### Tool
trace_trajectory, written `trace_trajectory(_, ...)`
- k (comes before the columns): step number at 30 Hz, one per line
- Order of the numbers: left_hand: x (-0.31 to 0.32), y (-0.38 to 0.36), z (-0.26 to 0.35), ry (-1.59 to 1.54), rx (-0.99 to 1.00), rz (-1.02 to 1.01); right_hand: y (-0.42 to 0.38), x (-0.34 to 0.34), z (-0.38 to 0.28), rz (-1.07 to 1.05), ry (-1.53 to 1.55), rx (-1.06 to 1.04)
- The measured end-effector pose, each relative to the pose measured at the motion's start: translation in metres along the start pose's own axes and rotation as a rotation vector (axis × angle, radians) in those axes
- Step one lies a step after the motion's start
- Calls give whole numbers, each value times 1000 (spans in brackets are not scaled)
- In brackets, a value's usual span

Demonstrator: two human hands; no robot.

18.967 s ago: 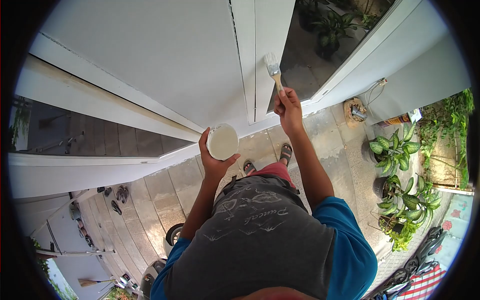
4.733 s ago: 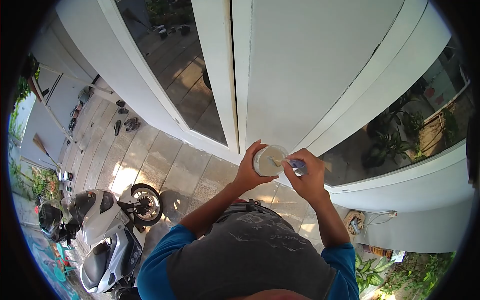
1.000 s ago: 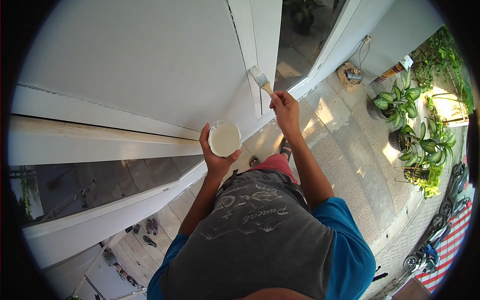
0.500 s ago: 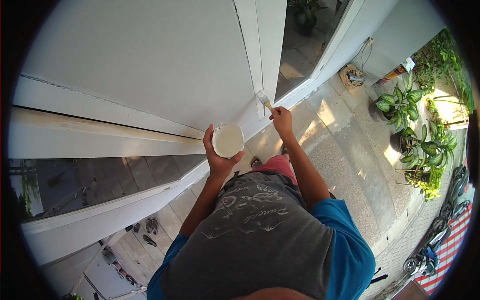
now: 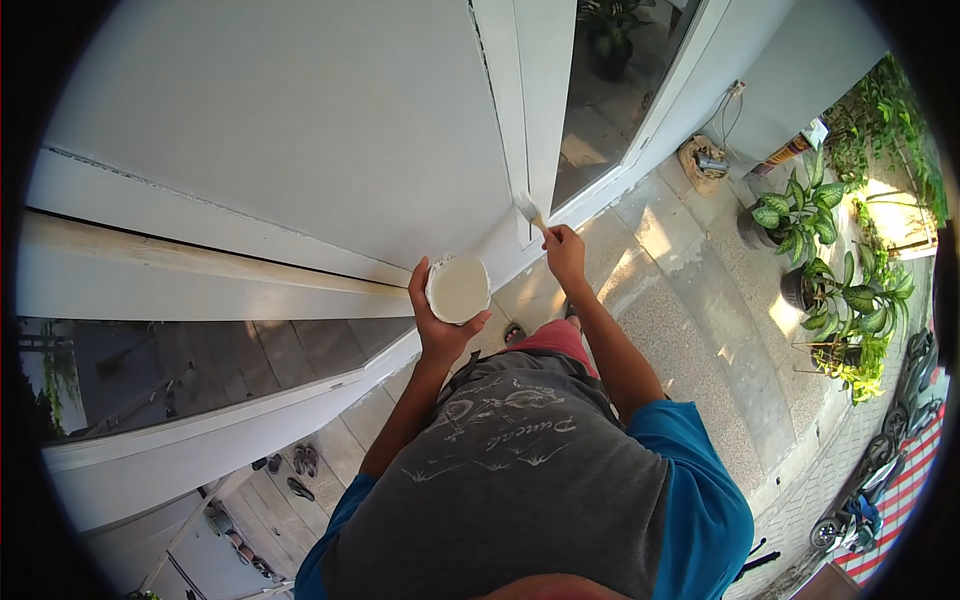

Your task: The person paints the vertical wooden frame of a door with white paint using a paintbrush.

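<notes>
My left hand (image 5: 440, 327) is wrapped round a tub of pale paint (image 5: 459, 289), held in front of my body with its open top facing up. White paint is smeared along the tub's rim. In my right hand (image 5: 564, 251) is a paintbrush (image 5: 534, 215), gripped by its handle. Its bristles are right at the white trim (image 5: 508, 130) beside the window frame, low on the wall. The large white wall panel (image 5: 300, 110) spreads out ahead, with a dark, rough seam along its edge.
Potted plants (image 5: 795, 210) line the right side of the tiled floor (image 5: 690, 330). A bag with a can (image 5: 705, 160) sits by the wall corner. Several sandals (image 5: 305, 460) lie at lower left. Motorbikes (image 5: 860, 500) stand far right. Glass panes (image 5: 220, 370) flank the wall.
The brush in my right hand has shifted slightly and turned, so its bristles look narrower against the trim. The tub stays in my left hand, almost unmoved.
</notes>
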State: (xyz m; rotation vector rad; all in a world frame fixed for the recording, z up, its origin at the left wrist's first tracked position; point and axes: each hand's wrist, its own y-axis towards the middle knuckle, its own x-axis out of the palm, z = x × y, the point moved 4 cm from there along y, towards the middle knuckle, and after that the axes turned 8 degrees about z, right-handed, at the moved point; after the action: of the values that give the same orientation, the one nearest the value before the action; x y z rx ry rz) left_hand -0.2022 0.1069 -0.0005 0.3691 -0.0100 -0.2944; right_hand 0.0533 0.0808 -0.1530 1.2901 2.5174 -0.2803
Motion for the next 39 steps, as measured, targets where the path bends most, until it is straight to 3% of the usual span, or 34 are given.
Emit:
trace_trajectory(3,-2,3,-3,-20,-10,8,-1,-1,15,24,-161,-97)
trace_trajectory(7,-4,2,-6,-16,-32,14,-2,-23,-61,10,-224,-148)
trace_trajectory(9,-4,0,-7,-20,-34,12,-3,-34,-98,63,-278,-355)
trace_trajectory(10,-3,1,-7,-8,-27,10,-5,-42,-117,64,-279,-356)
trace_trajectory(12,-4,-1,-6,7,-27,8,-16,-57,-154,147,-122,-489)
trace_trajectory(15,-4,-3,-6,-4,-38,19,-26,-62,-168,152,-4,-451)
trace_trajectory(22,-3,-2,-9,-27,-34,19,-16,-15,-28,123,-108,-329)
trace_trajectory(23,-3,-1,-9,-31,-32,19,-14,-11,-11,84,-168,-238)
trace_trajectory(26,-2,0,-6,-5,-26,11,-5,-5,2,53,-202,-144)
trace_trajectory(28,-3,-1,-7,-15,-30,9,0,-13,-33,-13,23,-24)
trace_trajectory(32,-4,-1,-10,4,-24,11,-13,-62,-167,43,37,-272)
trace_trajectory(34,-2,1,-6,-12,-33,15,-22,-80,-211,74,93,-288)
trace_trajectory(39,-2,0,-7,19,1,29,-17,-66,-193,158,150,-402)
